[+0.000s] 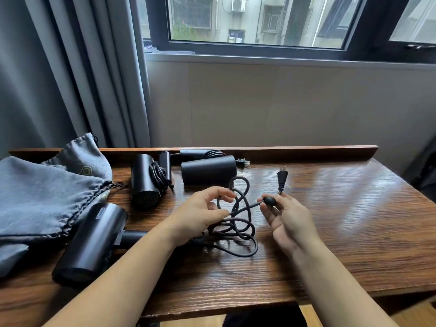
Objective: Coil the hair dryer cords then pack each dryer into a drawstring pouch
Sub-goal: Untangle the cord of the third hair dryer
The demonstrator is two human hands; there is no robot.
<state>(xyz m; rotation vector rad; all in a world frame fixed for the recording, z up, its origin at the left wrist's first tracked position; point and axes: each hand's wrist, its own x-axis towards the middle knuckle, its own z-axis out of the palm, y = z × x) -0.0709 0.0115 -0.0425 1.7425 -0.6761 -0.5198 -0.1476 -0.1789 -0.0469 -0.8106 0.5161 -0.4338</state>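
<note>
At the far left of the dark-stained wooden bench (330, 232) lie the soft grey fabric drawstring pouches (42, 197), slack and flat-looking, with a second one (82, 159) bunched behind; none appears to hold a dryer, so packing has not begun, by the look of it. Just beside them the nearest matte black cylindrical hair dryer (92, 241) lies on its side, its handle pointing right toward the person's left forearm. Its thin black braided cord (238, 230) sprawls in loose, uneven loops on the bench — this is the one in hand, and it reads as barely started.

Behind it a second black hair dryer (144, 182) rests with its cord already bundled against the body, and a third black hair dryer (208, 172) sits near the back rail, also seemingly wound, its plug poking out to the right. That suggests two cords done, one under way, and every pouch still to fill.

The left hand (203, 213) pinches a strand of the loose cord between curled fingers. Further right, the right hand (287, 220) is palm up, fingertips pinching the cord at a small black bead just below the black two-pin plug (282, 179), which stands upright above the fingers.
</note>
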